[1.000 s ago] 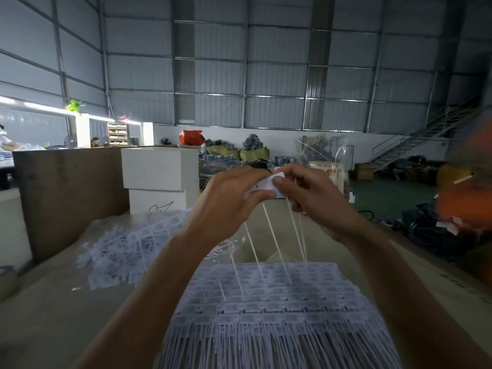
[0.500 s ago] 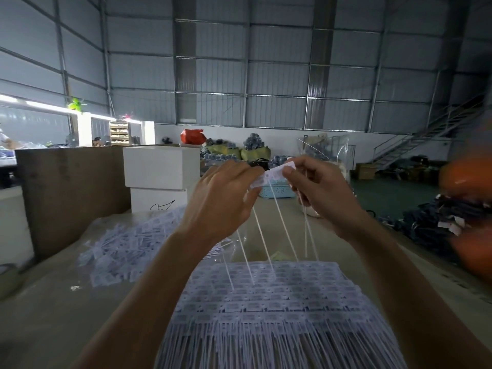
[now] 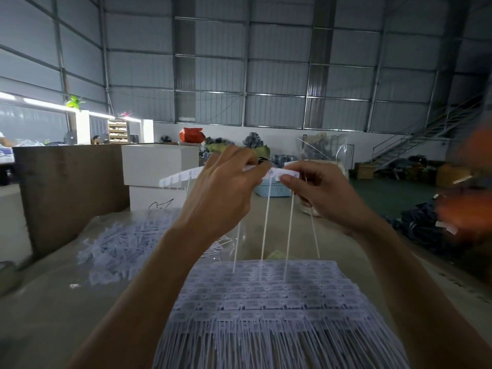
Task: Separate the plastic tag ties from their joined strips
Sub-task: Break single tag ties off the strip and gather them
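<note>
Both hands are raised at chest height over the table. My left hand (image 3: 226, 187) pinches a joined strip of white tag ties (image 3: 183, 177) that sticks out to the left. My right hand (image 3: 319, 193) pinches the strip's right-end tags (image 3: 286, 173). Several thin white tails (image 3: 265, 222) hang straight down from the held tags. Below them lies a wide stack of joined tag strips (image 3: 266, 296), tails toward me. A loose heap of separate tag ties (image 3: 117, 249) lies on plastic film to the left.
The grey table (image 3: 53, 302) carries a brown cardboard box (image 3: 69, 187) and white boxes (image 3: 157, 166) at the back left. A blue basket (image 3: 271, 190) and clear bags stand beyond. Dark bundles and a blurred orange shape (image 3: 466, 203) are on the right.
Both hands have lifted higher and drawn slightly apart. More of the strip now sticks out left of my left hand, and the tails hang higher above the stack.
</note>
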`<state>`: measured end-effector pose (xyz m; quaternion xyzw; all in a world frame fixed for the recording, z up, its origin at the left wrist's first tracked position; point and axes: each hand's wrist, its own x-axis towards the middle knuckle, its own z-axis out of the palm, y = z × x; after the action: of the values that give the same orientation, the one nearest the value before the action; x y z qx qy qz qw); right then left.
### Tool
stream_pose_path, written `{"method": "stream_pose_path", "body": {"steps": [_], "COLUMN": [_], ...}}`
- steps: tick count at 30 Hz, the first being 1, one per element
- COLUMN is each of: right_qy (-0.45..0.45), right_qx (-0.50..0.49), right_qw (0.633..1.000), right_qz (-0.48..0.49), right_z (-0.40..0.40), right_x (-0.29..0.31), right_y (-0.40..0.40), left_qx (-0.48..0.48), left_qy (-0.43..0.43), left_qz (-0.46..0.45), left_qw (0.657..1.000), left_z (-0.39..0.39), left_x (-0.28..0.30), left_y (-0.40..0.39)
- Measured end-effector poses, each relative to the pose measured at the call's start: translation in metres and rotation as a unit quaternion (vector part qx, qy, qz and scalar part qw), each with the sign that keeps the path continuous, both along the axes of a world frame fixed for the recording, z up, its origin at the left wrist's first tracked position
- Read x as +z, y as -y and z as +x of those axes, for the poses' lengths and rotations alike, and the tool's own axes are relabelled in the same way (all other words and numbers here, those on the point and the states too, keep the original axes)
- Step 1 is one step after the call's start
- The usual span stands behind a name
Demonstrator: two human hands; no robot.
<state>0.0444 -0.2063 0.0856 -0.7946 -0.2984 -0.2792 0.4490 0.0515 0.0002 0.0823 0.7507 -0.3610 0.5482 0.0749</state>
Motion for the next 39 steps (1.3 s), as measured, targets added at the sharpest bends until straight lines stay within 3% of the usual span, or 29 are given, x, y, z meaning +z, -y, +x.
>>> {"method": "stream_pose_path", "body": {"steps": [15,24,28,32,36,39], "right_qy": [0.200,0.248,0.301,0.240,0.179,0.130], "right_qx": [-0.157,-0.125,-0.159,-0.106,-0.137,-0.071], "right_qw": [0.964,0.956,0.930,0.961,0.969,0.984], "right_qz": [-0.082,-0.095,-0.141,-0.083,-0.103,-0.098], "right_z": [-0.001,-0.001,0.003,0.002,0.005,0.005], "right_x": [0.001,0.000,0.000,0.000,0.000,-0.001], "right_y": [-0.011,-0.014,-0.011,-0.013,-0.013,-0.013], "left_qx": [0.010,0.004,-0.039,-0.038,-0.021,-0.008], "left_qy": [-0.055,-0.083,-0.136,-0.107,-0.083,-0.083], "left_qz": [-0.025,-0.035,-0.048,-0.026,-0.009,-0.010], "left_qw": [0.998,0.996,0.989,0.993,0.996,0.996], "left_z": [-0.001,0.001,0.007,0.008,0.005,0.003], "left_x": [0.000,-0.001,-0.002,-0.001,-0.002,-0.002], "left_y": [0.001,0.000,0.002,0.001,0.003,0.003]}}
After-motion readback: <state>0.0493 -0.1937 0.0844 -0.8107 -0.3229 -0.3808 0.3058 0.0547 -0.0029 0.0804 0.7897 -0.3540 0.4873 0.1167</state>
